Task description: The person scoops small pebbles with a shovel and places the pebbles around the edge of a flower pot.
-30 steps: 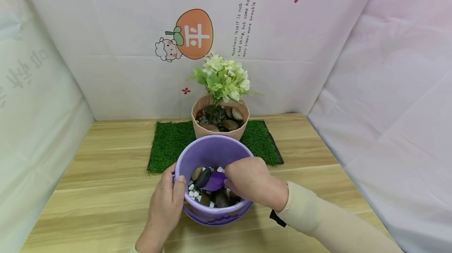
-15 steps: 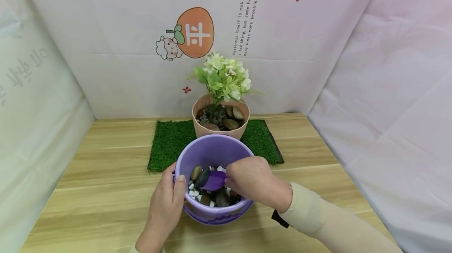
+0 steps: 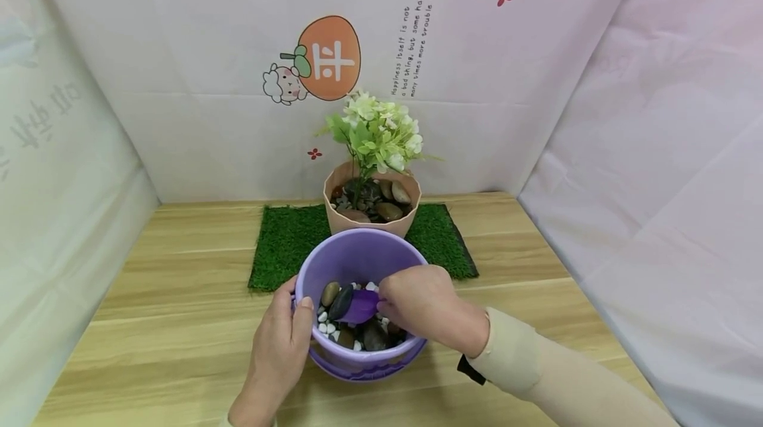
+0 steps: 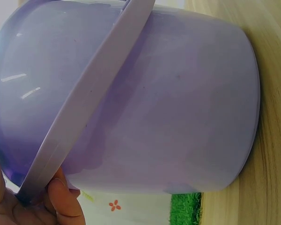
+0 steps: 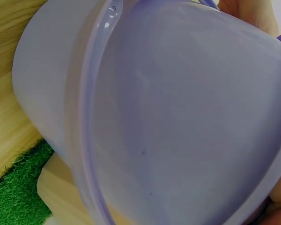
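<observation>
Purple, likely light, the scoop [image 3: 360, 308] is gripped by the right hand [image 3: 420, 302], the probably heavy bucket [image 3: 360, 253] aptly held at its rim by the left hand [image 3: 280, 337].

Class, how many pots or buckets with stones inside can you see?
2: the purple bucket, gripped by the left hand, and the peach pot behind it, holding the flowering plant. A small one behind these could be hidden.
</observation>
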A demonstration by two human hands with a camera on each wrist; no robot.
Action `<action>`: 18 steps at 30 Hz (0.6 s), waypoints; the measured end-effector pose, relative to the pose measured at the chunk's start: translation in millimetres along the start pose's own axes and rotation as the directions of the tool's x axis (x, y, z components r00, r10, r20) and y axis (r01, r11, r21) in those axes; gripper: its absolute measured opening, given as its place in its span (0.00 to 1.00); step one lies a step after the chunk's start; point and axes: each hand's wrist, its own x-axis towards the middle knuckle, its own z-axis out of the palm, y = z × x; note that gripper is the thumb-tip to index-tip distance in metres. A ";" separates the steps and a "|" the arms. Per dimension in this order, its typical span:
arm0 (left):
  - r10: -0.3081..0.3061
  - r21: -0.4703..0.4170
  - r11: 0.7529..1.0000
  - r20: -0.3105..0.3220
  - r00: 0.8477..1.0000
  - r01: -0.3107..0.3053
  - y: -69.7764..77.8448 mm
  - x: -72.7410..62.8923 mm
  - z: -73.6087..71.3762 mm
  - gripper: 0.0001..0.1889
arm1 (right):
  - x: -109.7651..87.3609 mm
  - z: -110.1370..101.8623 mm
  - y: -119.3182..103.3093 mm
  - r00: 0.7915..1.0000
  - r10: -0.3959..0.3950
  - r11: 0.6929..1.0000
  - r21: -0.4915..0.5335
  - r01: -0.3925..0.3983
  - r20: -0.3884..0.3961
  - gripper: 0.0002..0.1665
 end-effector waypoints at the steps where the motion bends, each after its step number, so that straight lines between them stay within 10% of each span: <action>1: -0.006 0.001 1.000 0.003 1.000 0.006 -0.2 0.1 0.4 0.24 | -0.7 0.1 0.5 1.000 -0.001 1.000 0.000 0.001 -0.007 0.24; 18: -0.019 -0.004 1.000 0.008 1.000 0.019 -0.8 1.3 2.1 0.24 | 3.3 3.2 2.5 0.999 -0.022 1.000 -0.012 0.021 -0.027 0.24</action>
